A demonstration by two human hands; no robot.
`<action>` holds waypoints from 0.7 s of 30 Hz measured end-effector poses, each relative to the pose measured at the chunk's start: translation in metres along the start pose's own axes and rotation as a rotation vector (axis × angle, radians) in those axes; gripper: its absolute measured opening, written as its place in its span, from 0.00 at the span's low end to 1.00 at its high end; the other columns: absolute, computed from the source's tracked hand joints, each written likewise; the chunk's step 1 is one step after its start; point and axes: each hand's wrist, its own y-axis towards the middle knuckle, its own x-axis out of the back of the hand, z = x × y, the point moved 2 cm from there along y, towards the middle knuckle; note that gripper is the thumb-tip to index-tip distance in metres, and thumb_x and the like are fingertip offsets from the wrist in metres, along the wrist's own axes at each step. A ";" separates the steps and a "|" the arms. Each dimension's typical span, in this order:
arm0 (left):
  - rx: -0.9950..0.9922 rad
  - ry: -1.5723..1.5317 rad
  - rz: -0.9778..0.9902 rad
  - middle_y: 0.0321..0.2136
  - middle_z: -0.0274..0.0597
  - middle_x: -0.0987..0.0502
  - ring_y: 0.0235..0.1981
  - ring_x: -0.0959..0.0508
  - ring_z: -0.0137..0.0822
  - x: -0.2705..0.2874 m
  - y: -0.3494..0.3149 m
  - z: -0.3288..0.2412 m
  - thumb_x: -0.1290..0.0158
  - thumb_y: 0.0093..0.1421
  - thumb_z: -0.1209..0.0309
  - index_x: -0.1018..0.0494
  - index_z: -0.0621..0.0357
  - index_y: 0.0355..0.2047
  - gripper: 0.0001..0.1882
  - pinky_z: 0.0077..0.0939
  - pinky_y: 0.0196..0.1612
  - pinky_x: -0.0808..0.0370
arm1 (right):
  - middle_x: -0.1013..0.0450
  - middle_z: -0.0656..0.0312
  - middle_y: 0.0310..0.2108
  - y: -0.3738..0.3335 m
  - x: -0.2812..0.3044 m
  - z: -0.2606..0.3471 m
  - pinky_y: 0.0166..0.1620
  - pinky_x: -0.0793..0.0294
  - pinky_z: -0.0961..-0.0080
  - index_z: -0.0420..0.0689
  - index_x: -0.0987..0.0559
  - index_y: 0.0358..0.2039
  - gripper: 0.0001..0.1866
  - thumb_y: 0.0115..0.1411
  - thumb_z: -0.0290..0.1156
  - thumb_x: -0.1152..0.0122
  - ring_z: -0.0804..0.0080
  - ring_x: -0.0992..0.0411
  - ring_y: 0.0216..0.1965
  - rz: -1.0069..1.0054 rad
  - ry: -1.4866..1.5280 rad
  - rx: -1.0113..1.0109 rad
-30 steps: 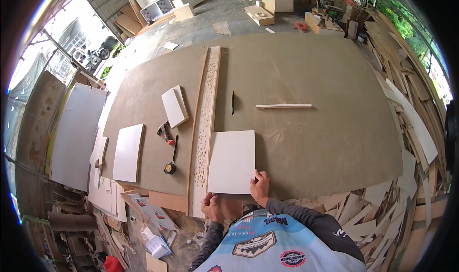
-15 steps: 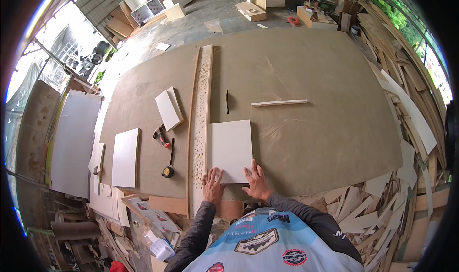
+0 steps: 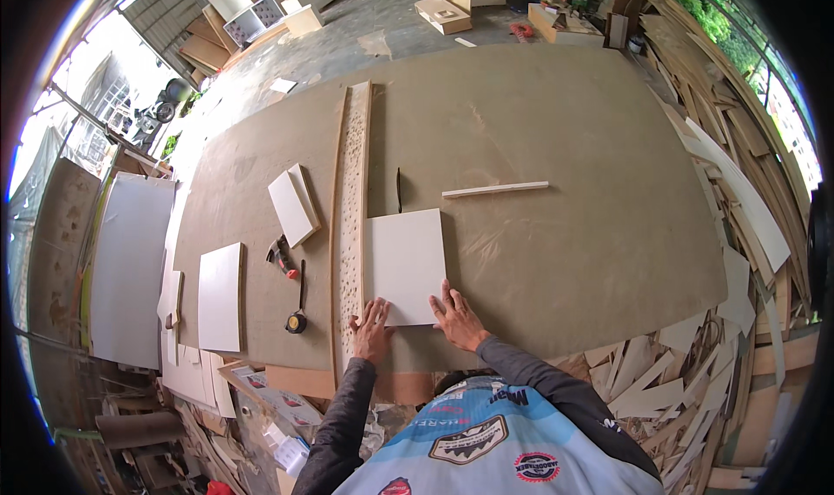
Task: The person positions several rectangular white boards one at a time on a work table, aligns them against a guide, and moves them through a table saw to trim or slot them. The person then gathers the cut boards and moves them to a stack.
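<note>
A square white panel [image 3: 406, 265] lies flat on the large brown worktable [image 3: 591, 260], its left edge against a long perforated strip with raised wooden edges [image 3: 354, 139]. My left hand [image 3: 372, 334] is open at the panel's near left corner, fingers spread over the panel's edge and the strip. Spread open too, my right hand [image 3: 460, 319] rests its fingertips on the near right corner. A thin dark pen-like stick [image 3: 400, 189] lies at the panel's far edge, its near end at or touching the panel.
Left of the strip lie a hammer [image 3: 282, 257], a tape measure [image 3: 296, 322], two stacked white boards [image 3: 295, 205] and another white panel [image 3: 220, 298]. A narrow white strip [image 3: 495, 189] lies right of centre. Wood offcuts [image 3: 665, 369] pile beyond the table's right side.
The white panel has slid a little away from me along the strip, closing the gap to the dark stick. Both hands have moved with it. The whole view has shifted slightly.
</note>
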 end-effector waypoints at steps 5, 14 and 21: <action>-0.040 0.015 0.035 0.74 0.41 0.41 0.74 0.42 0.43 0.000 0.015 0.011 0.42 0.64 0.63 0.41 0.45 0.73 0.38 0.60 0.70 0.54 | 0.57 0.22 0.72 0.016 0.002 -0.007 0.68 0.36 0.55 0.37 0.36 0.70 0.38 0.67 0.47 0.40 0.38 0.41 0.65 0.056 -0.004 -0.027; -0.073 0.006 0.049 0.74 0.38 0.42 0.75 0.44 0.39 -0.004 0.033 0.021 0.43 0.65 0.62 0.41 0.44 0.73 0.37 0.60 0.70 0.55 | 0.56 0.21 0.71 0.029 0.007 -0.016 0.71 0.44 0.49 0.38 0.37 0.71 0.39 0.69 0.51 0.46 0.35 0.43 0.68 0.080 -0.107 0.000; -0.070 0.014 0.069 0.73 0.37 0.40 0.74 0.42 0.38 0.010 0.046 0.018 0.42 0.63 0.62 0.40 0.46 0.73 0.38 0.61 0.70 0.56 | 0.53 0.24 0.71 0.041 0.018 -0.021 0.71 0.48 0.43 0.39 0.39 0.72 0.38 0.71 0.52 0.49 0.39 0.44 0.70 0.164 -0.191 -0.015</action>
